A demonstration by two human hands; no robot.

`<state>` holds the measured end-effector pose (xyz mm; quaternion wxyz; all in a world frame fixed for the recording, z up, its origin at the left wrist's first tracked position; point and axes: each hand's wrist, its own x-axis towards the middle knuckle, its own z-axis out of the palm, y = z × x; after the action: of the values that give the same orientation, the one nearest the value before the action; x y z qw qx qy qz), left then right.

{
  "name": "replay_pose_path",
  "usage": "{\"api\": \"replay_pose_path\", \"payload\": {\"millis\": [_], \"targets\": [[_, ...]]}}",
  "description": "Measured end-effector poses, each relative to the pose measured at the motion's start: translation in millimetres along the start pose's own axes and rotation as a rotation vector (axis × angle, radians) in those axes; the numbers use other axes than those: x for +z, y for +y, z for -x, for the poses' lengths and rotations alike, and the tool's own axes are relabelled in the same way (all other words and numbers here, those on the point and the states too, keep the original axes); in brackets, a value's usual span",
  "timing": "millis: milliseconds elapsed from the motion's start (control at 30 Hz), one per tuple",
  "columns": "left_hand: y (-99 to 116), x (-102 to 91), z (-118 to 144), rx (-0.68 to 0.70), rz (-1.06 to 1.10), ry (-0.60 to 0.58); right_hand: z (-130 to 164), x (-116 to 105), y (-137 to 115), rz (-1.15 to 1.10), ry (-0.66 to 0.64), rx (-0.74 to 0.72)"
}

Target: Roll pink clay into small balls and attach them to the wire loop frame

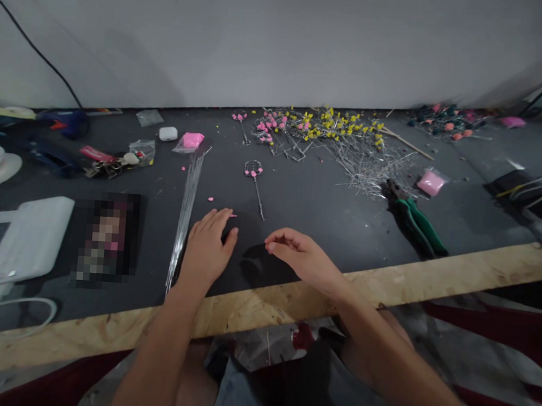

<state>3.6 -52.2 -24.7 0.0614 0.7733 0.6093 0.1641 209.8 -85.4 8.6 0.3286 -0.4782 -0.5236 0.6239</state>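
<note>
On the dark tabletop [326,213], edged at the near side by a pale chipboard strip [433,279], a broad heap of thin wires with yellow and pink beads [349,143] lay toward the wall. Green-handled pliers [415,222] rested to the right of centre, and a bundle of straight silver wires [186,209] lay just beside the left hand [206,248]. That hand rested flat and open, palm down, holding nothing. The right hand [299,257] hovered close by, fingers loosely curled, gripping nothing visible. A small wire flower with pink beads [255,180] lay beyond both hands, and a tiny pink bead [232,215] sat at the left fingertips.
</note>
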Motion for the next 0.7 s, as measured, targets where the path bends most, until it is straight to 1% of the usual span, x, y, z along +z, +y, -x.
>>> {"api": "replay_pose_path", "payload": {"millis": [133, 433, 700], "targets": [[0.3, -0.1, 0.5, -0.003, 0.004, 0.002, 0.3, 0.0, -0.7, -0.001, -0.003, 0.005], [6.5, -2.7, 1.5, -0.001, -0.095, -0.006, 0.2, -1.2, 2.1, 0.01, -0.006, -0.014], [5.3, -1.3, 2.5, -0.01, -0.008, 0.018, 0.4, -0.8, -0.5, 0.016, -0.006, -0.007]]}}
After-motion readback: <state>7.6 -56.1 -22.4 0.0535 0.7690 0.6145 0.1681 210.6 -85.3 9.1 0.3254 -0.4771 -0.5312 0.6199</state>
